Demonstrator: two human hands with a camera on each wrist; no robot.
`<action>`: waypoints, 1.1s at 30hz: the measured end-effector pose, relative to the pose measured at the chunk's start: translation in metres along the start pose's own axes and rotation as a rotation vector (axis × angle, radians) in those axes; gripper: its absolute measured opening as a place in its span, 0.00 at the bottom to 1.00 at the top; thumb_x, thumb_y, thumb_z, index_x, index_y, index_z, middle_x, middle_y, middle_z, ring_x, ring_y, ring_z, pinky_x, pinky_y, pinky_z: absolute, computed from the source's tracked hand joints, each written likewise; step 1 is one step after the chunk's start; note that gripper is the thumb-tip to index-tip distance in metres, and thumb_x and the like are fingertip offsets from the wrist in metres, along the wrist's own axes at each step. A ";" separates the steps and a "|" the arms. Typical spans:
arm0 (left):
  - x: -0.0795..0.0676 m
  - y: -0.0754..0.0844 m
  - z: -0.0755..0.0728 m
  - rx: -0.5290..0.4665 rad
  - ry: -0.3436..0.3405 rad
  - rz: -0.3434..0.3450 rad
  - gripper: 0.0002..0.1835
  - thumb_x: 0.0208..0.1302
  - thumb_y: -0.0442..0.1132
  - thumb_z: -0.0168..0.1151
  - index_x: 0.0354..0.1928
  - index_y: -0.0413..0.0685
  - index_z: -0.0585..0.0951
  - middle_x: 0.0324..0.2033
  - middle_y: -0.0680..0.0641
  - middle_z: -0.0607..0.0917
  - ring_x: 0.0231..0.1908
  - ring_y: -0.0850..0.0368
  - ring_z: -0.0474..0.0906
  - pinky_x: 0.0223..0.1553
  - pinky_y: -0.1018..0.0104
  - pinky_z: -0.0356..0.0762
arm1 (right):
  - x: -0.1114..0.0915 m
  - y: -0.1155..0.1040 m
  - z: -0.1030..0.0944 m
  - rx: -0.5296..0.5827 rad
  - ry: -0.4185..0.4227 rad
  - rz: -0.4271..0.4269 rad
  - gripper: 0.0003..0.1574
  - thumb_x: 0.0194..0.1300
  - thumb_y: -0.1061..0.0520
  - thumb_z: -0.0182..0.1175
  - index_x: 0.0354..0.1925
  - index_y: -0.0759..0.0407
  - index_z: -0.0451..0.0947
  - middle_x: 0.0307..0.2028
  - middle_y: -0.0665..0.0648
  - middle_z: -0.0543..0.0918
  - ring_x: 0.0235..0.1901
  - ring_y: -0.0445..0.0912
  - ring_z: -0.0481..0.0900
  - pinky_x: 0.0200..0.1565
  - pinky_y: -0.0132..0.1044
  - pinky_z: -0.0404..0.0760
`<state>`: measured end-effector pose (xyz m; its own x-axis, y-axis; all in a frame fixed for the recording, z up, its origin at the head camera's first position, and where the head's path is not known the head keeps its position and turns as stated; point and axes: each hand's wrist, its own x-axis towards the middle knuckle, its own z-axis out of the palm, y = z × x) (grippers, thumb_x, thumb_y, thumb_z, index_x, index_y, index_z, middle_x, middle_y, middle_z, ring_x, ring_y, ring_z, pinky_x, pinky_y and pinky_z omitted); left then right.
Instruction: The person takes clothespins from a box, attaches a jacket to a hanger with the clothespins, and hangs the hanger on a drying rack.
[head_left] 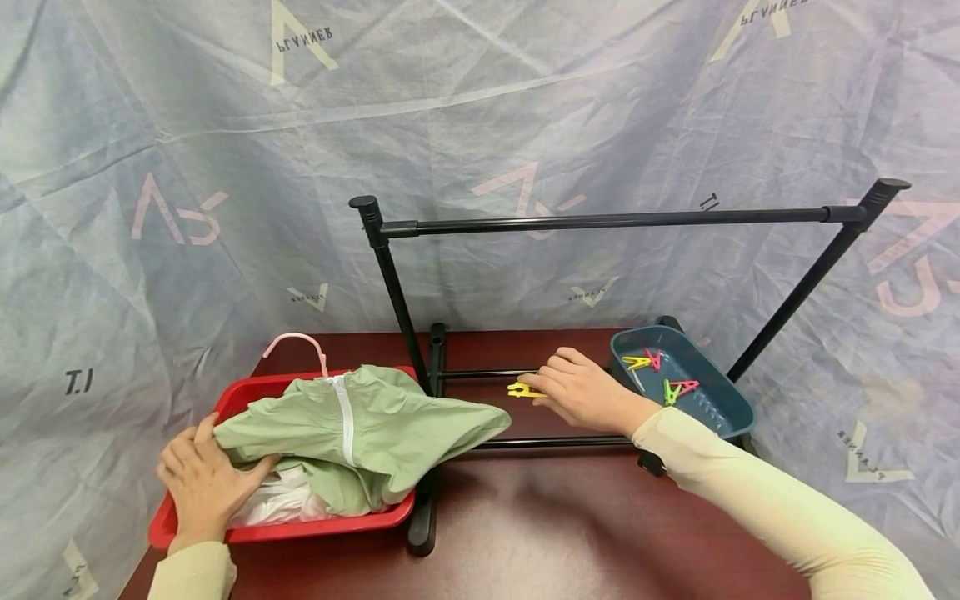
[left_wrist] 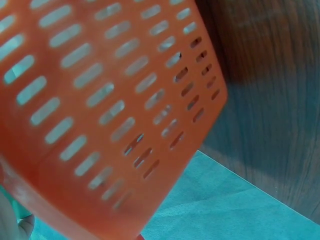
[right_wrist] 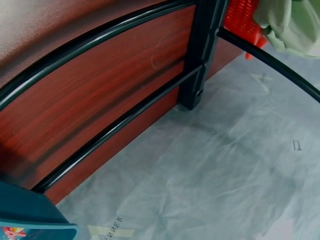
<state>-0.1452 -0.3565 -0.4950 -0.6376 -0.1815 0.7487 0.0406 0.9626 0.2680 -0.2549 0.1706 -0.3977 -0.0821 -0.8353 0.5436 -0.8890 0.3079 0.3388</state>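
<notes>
A light green garment point(head_left: 405, 425) with a white zipper lies bunched across the red basket point(head_left: 322, 530). Out of its collar rises a pink hanger hook point(head_left: 294, 337). My left hand point(head_left: 202, 475) rests at the basket's left end, thumb spread along the garment and fingers over the rim. In the left wrist view the slotted basket wall point(left_wrist: 120, 100) fills much of the picture. My right hand point(head_left: 581, 390) pinches a yellow clothespin point(head_left: 523, 390) between thumb and fingers, just right of the garment's tip. No part of the right hand shows in the right wrist view.
Behind the garment stands a black rack with a top bar point(head_left: 600, 221) and low crossbars point(head_left: 555, 442). A dark teal tray point(head_left: 731, 408) with several colored clothespins point(head_left: 678, 390) stands at the right. White cloth point(head_left: 281, 500) lies in the basket. A printed sheet hangs behind.
</notes>
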 end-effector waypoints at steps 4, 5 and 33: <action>-0.001 0.000 0.001 0.002 0.015 0.007 0.60 0.44 0.88 0.40 0.62 0.41 0.59 0.45 0.27 0.61 0.42 0.27 0.55 0.39 0.34 0.52 | 0.003 -0.001 0.001 -0.006 0.005 -0.007 0.28 0.81 0.46 0.38 0.51 0.62 0.79 0.37 0.52 0.83 0.33 0.46 0.75 0.48 0.45 0.71; -0.001 0.000 0.001 0.002 0.016 0.007 0.60 0.44 0.88 0.39 0.62 0.41 0.59 0.45 0.27 0.61 0.42 0.27 0.55 0.39 0.34 0.52 | 0.004 -0.002 0.001 -0.006 0.008 -0.009 0.28 0.81 0.46 0.38 0.51 0.62 0.79 0.37 0.52 0.83 0.34 0.46 0.75 0.48 0.45 0.71; -0.002 -0.001 0.002 0.024 0.048 0.027 0.59 0.46 0.87 0.38 0.62 0.40 0.60 0.44 0.28 0.62 0.42 0.27 0.56 0.40 0.35 0.54 | 0.019 -0.014 0.007 0.054 0.058 0.038 0.26 0.79 0.41 0.42 0.46 0.59 0.75 0.36 0.49 0.79 0.32 0.42 0.73 0.49 0.46 0.68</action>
<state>-0.1457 -0.3567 -0.4982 -0.5992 -0.1647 0.7835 0.0381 0.9716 0.2334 -0.2474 0.1475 -0.3970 -0.0915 -0.7952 0.5995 -0.9091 0.3124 0.2757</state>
